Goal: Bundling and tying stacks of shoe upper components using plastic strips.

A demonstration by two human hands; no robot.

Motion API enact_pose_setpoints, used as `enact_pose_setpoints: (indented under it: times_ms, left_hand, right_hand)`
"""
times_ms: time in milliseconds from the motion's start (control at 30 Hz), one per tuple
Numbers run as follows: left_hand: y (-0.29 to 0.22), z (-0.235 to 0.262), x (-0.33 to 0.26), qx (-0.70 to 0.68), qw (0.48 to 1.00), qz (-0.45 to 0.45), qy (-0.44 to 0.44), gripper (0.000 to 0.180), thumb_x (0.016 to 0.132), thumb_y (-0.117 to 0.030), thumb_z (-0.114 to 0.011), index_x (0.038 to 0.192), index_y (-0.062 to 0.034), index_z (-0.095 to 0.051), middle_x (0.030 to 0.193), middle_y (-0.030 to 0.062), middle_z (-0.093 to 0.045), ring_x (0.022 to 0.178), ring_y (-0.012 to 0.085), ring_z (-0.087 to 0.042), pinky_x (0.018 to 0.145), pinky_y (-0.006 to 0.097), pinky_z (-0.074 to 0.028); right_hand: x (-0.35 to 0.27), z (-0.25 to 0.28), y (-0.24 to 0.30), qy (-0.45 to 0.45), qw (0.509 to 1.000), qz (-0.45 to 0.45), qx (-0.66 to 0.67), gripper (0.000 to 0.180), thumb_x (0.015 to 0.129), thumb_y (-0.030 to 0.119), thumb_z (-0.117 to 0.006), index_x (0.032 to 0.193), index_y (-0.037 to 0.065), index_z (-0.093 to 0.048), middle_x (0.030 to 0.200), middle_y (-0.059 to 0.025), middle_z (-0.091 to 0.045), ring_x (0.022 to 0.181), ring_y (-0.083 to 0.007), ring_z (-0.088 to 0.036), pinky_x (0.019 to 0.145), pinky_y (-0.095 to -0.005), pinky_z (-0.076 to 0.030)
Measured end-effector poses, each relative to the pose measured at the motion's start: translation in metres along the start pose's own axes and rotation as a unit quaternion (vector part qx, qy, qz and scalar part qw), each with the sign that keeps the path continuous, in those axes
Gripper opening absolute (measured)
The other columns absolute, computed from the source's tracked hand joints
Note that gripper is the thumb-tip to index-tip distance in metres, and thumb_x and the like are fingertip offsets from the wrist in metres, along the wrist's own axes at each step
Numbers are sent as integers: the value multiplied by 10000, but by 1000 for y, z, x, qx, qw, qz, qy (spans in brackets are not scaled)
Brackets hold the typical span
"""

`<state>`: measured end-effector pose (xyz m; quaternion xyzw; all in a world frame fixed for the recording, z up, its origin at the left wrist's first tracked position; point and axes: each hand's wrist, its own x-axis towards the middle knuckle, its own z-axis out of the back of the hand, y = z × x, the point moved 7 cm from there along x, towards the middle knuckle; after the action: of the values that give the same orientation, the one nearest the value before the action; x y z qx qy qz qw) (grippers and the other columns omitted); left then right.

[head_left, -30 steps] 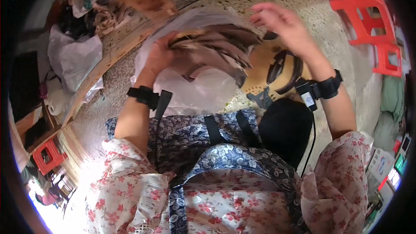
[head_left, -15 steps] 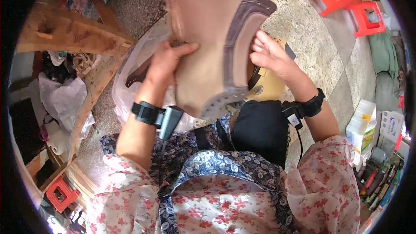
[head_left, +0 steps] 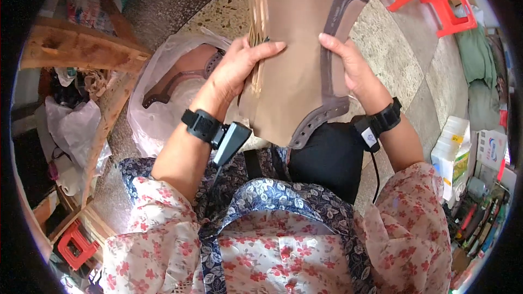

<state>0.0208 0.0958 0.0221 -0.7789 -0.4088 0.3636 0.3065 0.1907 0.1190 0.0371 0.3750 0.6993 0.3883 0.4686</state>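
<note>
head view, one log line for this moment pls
left hand: holds stack of brown leather pieces | right hand: grips its grey punched edge | white plastic bag: more pieces inside, on floor

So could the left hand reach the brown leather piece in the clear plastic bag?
Probably yes: the left hand is right beside the clear plastic bag, whose mouth looks open, but it now holds a stack of tan leather pieces.

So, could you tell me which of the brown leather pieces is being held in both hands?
The large tan piece raised between the left hand and right hand; the other piece lies in the white plastic bag.
</note>
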Motion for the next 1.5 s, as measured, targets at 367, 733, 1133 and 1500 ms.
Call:
enact_pose_setpoints:
  times_ms: [367,733,1133,1500]
  left_hand:
    - [17,-22,15,248,967,-50,19,718,851,-463,-590,1325,32,-378,1229,132,-520,1098,209,-503,923,310,-406]
    - [39,69,-10,627,778,-34,-14,467,816,-334,-625,1192,-67,-552,1102,152,-613,995,282,-591,854,377,-453]
    - [66,23,-5,153,987,24,40,680,803,-333,-671,1327,-6,-386,1166,98,-564,1054,170,-537,942,301,-411]
    - [121,39,-10,132,986,-4,-104,620,707,-24,-758,1189,-26,-370,1041,115,-613,978,183,-586,867,301,-470]
  right_hand:
    - [-41,81,56,-174,975,125,-67,464,750,157,-710,1146,0,-524,1022,-79,-603,854,-163,-596,759,-283,-481]
    - [-78,75,96,-195,658,388,-616,602,643,47,-730,1195,45,-491,1121,-144,-550,1024,-298,-552,901,-368,-430]
    - [-66,-2,6,73,404,595,-691,389,780,165,-542,1141,306,-514,1110,-48,-495,1104,-215,-494,967,-421,-332]
    - [-46,29,-42,105,462,505,-722,375,779,121,-531,1114,288,-526,1145,-40,-524,1142,-220,-491,946,-421,-338]
